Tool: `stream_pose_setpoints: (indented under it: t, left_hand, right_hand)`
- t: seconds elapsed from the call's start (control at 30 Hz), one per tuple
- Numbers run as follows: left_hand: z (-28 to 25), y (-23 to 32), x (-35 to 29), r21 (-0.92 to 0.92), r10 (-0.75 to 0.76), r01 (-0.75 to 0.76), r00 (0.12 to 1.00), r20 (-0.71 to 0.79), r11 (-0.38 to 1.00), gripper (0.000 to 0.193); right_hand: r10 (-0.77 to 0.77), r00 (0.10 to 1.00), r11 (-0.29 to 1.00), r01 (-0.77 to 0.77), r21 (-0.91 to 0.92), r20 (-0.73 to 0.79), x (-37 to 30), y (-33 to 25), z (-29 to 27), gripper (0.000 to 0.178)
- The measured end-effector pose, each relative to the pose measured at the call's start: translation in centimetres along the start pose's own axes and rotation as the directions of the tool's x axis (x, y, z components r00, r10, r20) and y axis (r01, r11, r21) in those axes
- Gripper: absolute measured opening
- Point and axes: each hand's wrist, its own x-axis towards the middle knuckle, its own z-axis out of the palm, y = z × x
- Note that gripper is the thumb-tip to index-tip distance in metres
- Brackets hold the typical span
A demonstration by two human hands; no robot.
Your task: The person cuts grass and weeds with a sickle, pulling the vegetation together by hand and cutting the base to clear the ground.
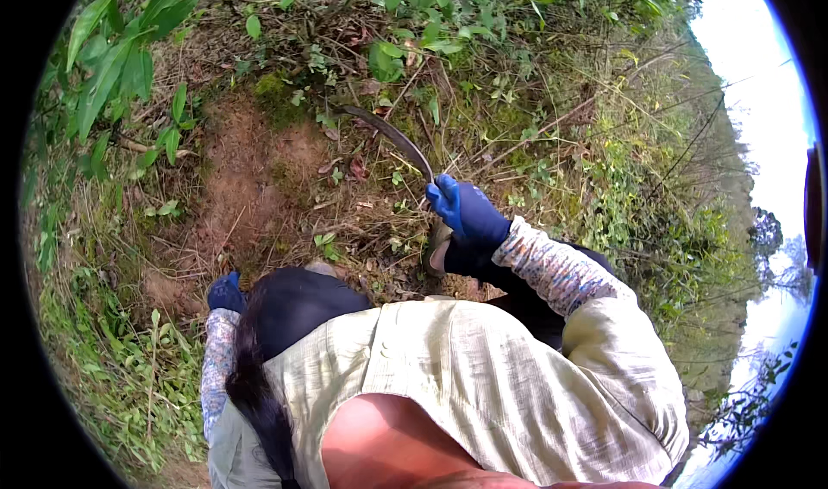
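Note:
My right hand (470, 211), in a blue work glove, is closed round the grip of a sickle. The sickle's dark curved blade (392, 135) reaches up and left, just above grass and dead leaves. The handle is mostly hidden in the glove. Lower on the left, my left hand (226, 292), gloved in blue too, is down by the ground beside my dark-clad knee (306, 304). Its fingers look curled in, and what they hold, if anything, is hidden. Patterned sleeves cover both forearms.
Bare reddish soil (246, 174) slopes up between my hands. Leafy branches (112, 66) hang in at the upper left, and low green weeds (112, 377) grow at the lower left. Thin stems and brush (595, 101) cover the slope at the right. My shoe (438, 252) stands below the sickle.

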Motion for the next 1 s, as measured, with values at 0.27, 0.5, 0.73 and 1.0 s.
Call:
stream_pose_setpoints:
  t: [0.27, 0.5, 0.73, 1.0]
  left_hand:
    - [-2.4, -6.2, -12.1, 0.078, -0.185, 0.213, 0.945, -0.271, 0.974, 0.038]
    - [-6.4, -3.2, -11.5, 0.109, -0.083, 0.137, 0.913, -0.399, 0.985, 0.041]
    - [-14.3, 4.9, -5.9, 0.189, 0.129, -0.046, 0.88, -0.458, 0.981, 0.046]
    - [-21.0, 16.1, -2.2, 0.334, 0.483, -0.366, 0.774, -0.41, 0.869, 0.041]
  right_hand:
    - [0.155, 0.935, 0.852, 0.036, -0.523, 0.318, -2.5, 11.2, -9.1, 0.023]
    - [0.531, 0.836, 0.542, -0.463, -0.701, -0.141, -13.4, 22.3, -20.4, 0.026]
    - [0.461, 0.793, 0.697, -0.601, -0.391, -0.398, -20.7, 23.4, -15.9, 0.032]
    - [0.625, 0.694, 0.78, -0.539, 0.317, -0.358, -21.0, 22.2, -0.6, 0.037]
